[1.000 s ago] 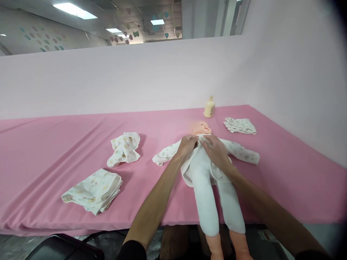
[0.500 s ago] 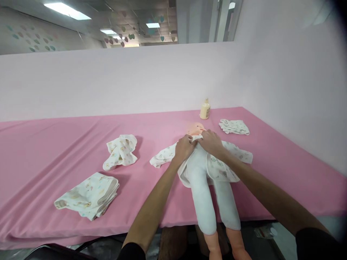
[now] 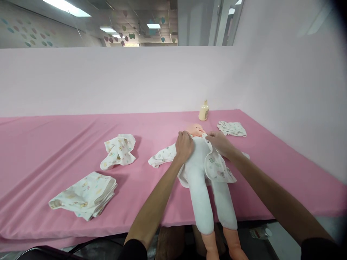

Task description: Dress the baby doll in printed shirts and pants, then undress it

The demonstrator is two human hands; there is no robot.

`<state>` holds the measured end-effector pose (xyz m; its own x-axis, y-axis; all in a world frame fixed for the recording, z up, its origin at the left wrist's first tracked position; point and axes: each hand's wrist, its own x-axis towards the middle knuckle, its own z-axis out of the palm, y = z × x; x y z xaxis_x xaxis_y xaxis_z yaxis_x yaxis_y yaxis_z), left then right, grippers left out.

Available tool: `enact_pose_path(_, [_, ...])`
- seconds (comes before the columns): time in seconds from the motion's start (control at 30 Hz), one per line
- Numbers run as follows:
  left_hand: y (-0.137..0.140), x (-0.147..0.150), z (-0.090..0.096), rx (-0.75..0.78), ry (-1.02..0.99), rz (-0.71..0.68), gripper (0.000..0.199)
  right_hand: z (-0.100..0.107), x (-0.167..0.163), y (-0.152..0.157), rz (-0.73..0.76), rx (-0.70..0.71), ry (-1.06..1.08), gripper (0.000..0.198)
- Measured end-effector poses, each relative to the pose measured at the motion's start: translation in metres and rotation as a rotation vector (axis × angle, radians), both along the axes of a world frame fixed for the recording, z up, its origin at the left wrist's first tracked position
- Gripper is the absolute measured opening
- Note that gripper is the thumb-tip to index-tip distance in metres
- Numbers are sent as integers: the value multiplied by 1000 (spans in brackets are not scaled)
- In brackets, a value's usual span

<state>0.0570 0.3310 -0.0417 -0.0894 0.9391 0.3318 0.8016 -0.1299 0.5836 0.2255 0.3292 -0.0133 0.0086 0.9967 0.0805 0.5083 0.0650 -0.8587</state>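
Note:
A baby doll [image 3: 200,166] with a white cloth body lies on its back, its legs hanging over the table's near edge. It wears a white printed baby shirt [image 3: 219,169], open down the front, with the sleeves spread to both sides. My left hand [image 3: 184,146] is closed at the shirt's left collar, by the doll's neck; the cloth in its fingers is mostly hidden. My right hand [image 3: 220,142] pinches the right front edge of the shirt near the collar and holds that flap away from the chest. The doll's head [image 3: 195,129] shows beyond my hands.
A pink sheet [image 3: 67,151] covers the table. A crumpled printed cloth [image 3: 119,151] and a folded printed cloth [image 3: 85,195] lie at left. A pump bottle [image 3: 204,111] stands at the back, with another folded cloth [image 3: 232,128] to its right. A white wall [image 3: 121,81] rises behind.
My hands have moved apart at the doll's collar. The right one has drawn the shirt's front flap to the right, showing more of the white chest.

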Motion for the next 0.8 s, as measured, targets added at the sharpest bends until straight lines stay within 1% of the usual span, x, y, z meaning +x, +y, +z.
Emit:
enact_pose_path(0.27, [8, -4, -4, 6, -96, -97, 21, -14, -1, 11, 26, -5, 115, 13])
enact_pose_path(0.43, [9, -5, -4, 1, -120, -136, 19, -15, -2, 10, 21, -5, 125, 12])
enact_pose_path(0.57, [7, -5, -2, 22, -134, -150, 22, -16, -3, 9, 26, -5, 132, 13])
enact_pose_path(0.67, [8, -7, -2, 26, -123, -148, 25, -17, -3, 9, 18, -1, 126, 13])
enact_pose_path(0.8, [9, -10, -4, 30, -109, -174, 23, -16, -3, 7, 9, -6, 113, 14])
